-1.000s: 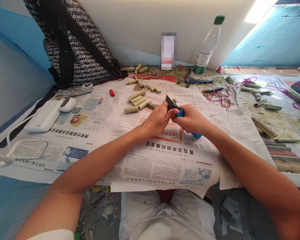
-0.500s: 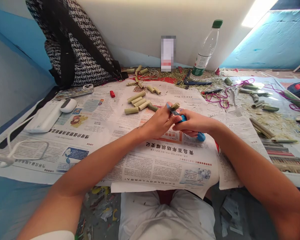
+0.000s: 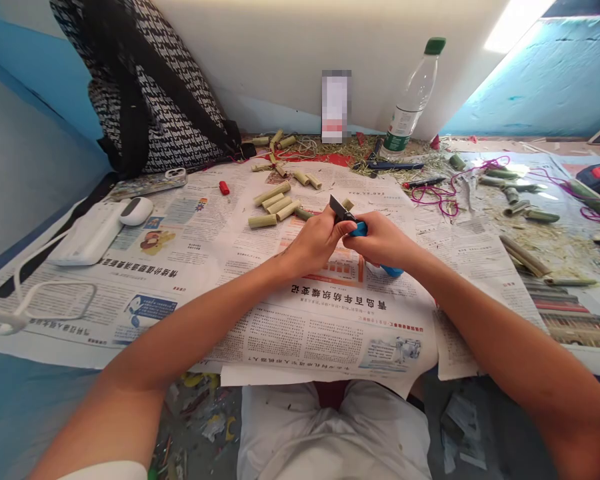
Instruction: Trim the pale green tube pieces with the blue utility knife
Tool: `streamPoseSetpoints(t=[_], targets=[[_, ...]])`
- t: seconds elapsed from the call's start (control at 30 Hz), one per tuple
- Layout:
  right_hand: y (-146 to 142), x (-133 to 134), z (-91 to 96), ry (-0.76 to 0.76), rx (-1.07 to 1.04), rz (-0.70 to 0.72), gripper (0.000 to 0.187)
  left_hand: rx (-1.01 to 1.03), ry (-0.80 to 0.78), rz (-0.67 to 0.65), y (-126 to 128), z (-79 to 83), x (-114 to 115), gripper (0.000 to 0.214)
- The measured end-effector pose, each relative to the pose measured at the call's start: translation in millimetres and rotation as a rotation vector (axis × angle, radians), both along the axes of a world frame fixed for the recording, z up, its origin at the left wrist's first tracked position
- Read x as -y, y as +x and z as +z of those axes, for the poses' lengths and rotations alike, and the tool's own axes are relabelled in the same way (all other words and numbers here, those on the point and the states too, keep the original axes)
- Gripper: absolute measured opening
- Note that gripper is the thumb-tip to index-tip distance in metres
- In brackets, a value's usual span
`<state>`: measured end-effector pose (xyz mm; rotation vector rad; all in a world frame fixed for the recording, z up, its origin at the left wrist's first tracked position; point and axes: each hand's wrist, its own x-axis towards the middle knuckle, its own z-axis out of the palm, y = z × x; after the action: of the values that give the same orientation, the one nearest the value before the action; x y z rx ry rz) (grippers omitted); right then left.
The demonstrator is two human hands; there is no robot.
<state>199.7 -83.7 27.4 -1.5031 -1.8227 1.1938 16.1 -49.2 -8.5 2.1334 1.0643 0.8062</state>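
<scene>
My right hand (image 3: 383,241) is closed around the blue handle of a utility knife (image 3: 360,229). Its dark blade points up and to the left, close against a short bamboo piece (image 3: 348,204). That piece is gripped in my left hand (image 3: 320,235), whose thumb presses by the base of the blade. Most of the bamboo piece is hidden behind the fingers and the knife. Just left of my hands, several cut bamboo pieces (image 3: 275,201) lie on the newspaper (image 3: 280,333).
A patterned backpack (image 3: 165,93) leans at the back left, near a white power bank (image 3: 87,233) with a cable. Along the back stand a screen (image 3: 335,107) and a plastic bottle (image 3: 407,107). Shavings, purple string (image 3: 443,201) and bamboo stalks (image 3: 523,257) cover the right side.
The knife blade has turned, now showing its dark flat side and pointing up-left. My right hand has shifted slightly up and left. The bamboo piece sits more behind the blade.
</scene>
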Motion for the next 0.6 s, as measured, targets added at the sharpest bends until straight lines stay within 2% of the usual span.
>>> streamPoseSetpoints(t=[0.2,0.3,0.37,0.43,0.53,0.6], targets=[[-3.4,-1.0,-9.0,0.258,0.127,-0.061,0.014,-0.005,0.007,0.058,1.1,2.6,1.7,0.066],[-5.4,-0.8,-8.9,0.311,0.157,-0.13,0.017,-0.003,0.007,0.083,0.7,3.8,1.7,0.065],[-5.0,-0.2,-6.0,0.224,0.108,-0.091,0.017,-0.003,0.023,0.087,0.1,3.8,1.1,0.065],[-2.4,0.5,-1.5,0.054,0.023,-0.025,0.016,-0.004,0.04,0.074,-0.5,3.6,0.6,0.065],[5.0,1.3,5.1,-0.193,-0.098,0.079,0.021,-0.011,0.076,0.009,-0.7,4.2,0.9,0.067],[10.0,1.3,7.8,-0.286,-0.155,0.157,0.027,-0.027,0.108,-0.041,-0.2,5.4,2.0,0.069]])
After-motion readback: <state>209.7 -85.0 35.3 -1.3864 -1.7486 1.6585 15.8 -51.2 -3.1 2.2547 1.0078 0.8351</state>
